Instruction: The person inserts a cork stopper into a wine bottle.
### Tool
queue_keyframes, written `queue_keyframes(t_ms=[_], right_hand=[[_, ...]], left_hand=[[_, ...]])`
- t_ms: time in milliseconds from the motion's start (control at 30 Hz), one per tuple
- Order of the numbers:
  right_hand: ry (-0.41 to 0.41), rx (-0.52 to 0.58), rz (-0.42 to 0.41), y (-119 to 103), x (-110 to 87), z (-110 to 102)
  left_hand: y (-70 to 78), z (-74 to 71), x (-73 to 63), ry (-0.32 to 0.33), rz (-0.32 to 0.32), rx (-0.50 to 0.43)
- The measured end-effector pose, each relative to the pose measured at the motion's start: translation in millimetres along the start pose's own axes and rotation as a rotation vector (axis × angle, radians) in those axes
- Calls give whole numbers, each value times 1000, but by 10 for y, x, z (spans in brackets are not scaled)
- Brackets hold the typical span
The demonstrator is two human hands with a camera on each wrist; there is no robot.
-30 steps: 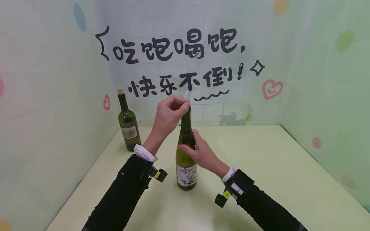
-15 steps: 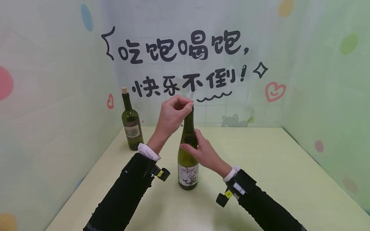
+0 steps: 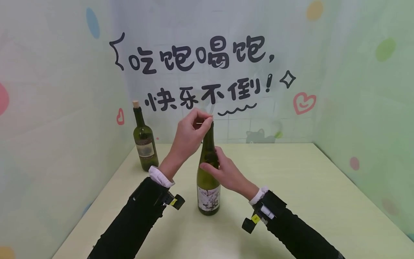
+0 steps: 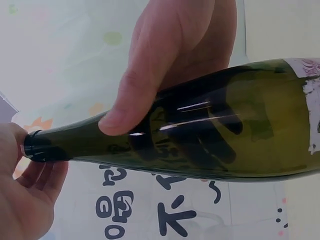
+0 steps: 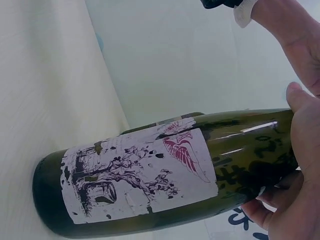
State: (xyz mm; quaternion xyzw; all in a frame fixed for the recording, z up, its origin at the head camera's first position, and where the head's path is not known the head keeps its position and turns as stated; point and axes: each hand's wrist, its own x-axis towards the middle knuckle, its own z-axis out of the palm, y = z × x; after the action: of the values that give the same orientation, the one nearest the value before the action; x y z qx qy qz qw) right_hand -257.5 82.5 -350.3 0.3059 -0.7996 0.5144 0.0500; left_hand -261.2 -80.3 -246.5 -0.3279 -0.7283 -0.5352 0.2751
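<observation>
A green wine bottle [image 3: 208, 178] with a torn blossom label stands upright on the table in the head view. My right hand [image 3: 228, 171] grips it around the shoulder, thumb across the near side. At the bottle's mouth, my left hand [image 3: 191, 133] has thumb and fingertips pinched together. The left wrist view shows this hand's fingers [image 4: 42, 175] curled about the rim, with a small pale edge [image 4: 22, 150] between them, mostly hidden. The right wrist view shows the label [image 5: 140, 172] and the bottle's lower body near the tabletop.
A second green wine bottle [image 3: 145, 147] with a cork [image 3: 136, 104] in its neck stands at the back left of the pale table [image 3: 278, 180]. Printed walls enclose the left, right and back. Dark lettering [image 3: 213, 52] covers the back wall [image 3: 181, 21].
</observation>
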Motion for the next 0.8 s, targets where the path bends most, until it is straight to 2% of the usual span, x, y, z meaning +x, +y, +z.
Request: queue_keyframes(t_ms=[300, 433, 500, 600, 800], right_hand=[[-4, -106, -55, 88, -56, -90], [-1, -130, -49, 145, -92, -156], [5, -148, -40, 170, -114, -192], [17, -187, -20, 212, -147, -249], [28, -256, -1, 308, -237, -377]], left_hand=[[4, -67, -115, -6, 148, 174], [-39, -112, -195, 19, 172, 210], [-68, -137, -244, 24, 155, 213], [-113, -176, -339, 3, 97, 214], [-248, -199, -546, -133, -75, 259]])
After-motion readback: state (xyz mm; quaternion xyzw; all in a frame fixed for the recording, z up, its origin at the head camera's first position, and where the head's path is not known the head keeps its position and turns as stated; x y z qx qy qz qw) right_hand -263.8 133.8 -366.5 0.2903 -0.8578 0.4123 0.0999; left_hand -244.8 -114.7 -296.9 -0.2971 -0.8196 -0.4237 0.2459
